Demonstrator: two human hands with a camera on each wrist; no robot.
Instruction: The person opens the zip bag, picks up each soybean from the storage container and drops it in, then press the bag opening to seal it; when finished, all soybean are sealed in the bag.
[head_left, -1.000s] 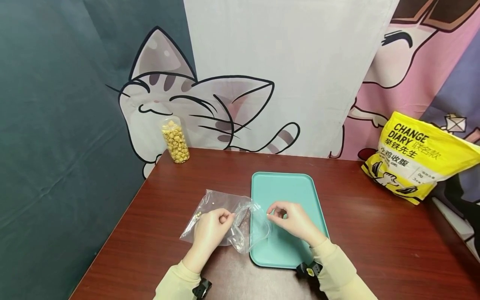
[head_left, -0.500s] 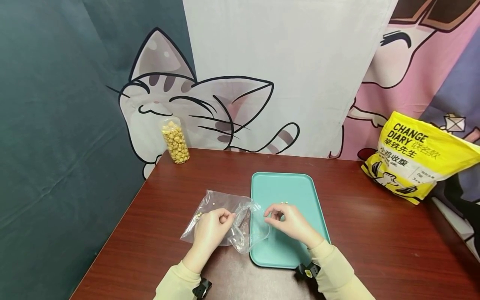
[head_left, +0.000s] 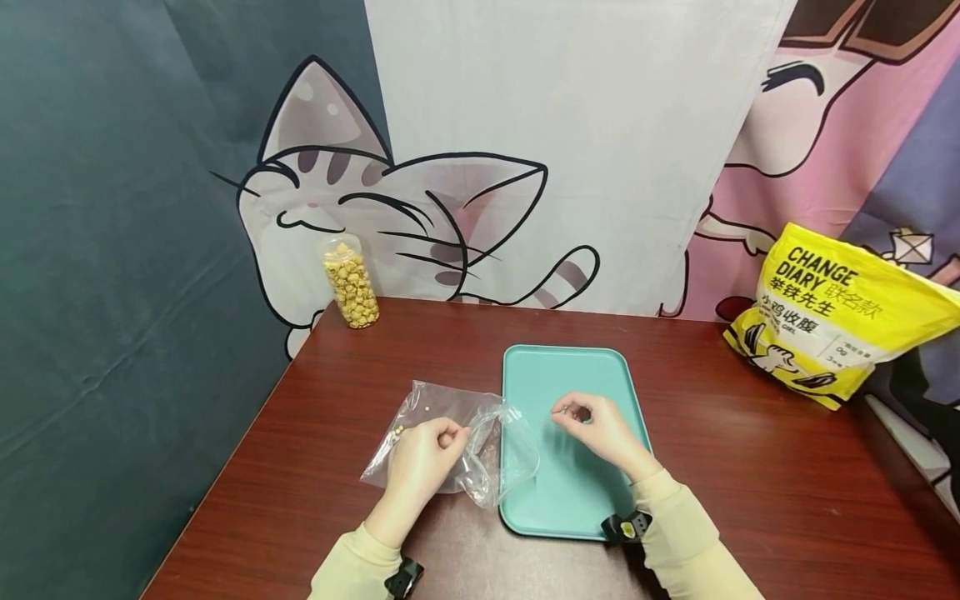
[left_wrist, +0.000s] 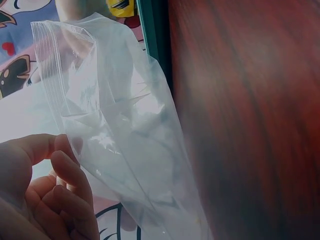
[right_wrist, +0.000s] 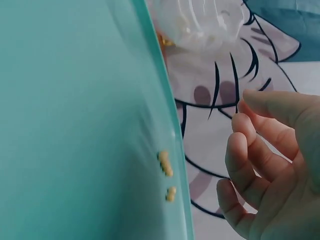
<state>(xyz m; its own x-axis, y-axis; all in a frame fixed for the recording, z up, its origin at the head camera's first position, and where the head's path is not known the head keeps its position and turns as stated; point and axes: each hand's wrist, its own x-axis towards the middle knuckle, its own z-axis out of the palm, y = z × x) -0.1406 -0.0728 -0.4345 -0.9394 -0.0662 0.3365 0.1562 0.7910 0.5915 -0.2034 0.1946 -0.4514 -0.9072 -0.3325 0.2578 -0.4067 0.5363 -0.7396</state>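
A clear zip bag lies partly on the table, its mouth over the left edge of a turquoise tray. My left hand pinches the near side of this bag between thumb and forefinger; the left wrist view shows the bag standing partly open. A few small yellowish, bean-like bits sit in its far left part. Over the tray is my right hand, fingers loosely bent, thumb and forefinger tips close together, nothing visible between them. Several similar yellowish bits lie on the tray in the right wrist view.
At the table's back left corner stands a clear jar of yellow popcorn-like pieces. A large yellow printed pouch leans at the back right. Behind the brown wooden table hangs a cartoon cat cloth.
My right hand went slightly left to the bag's mouth, then moved right and away over the tray, covering the bits there. My left hand and the bag have hardly moved.
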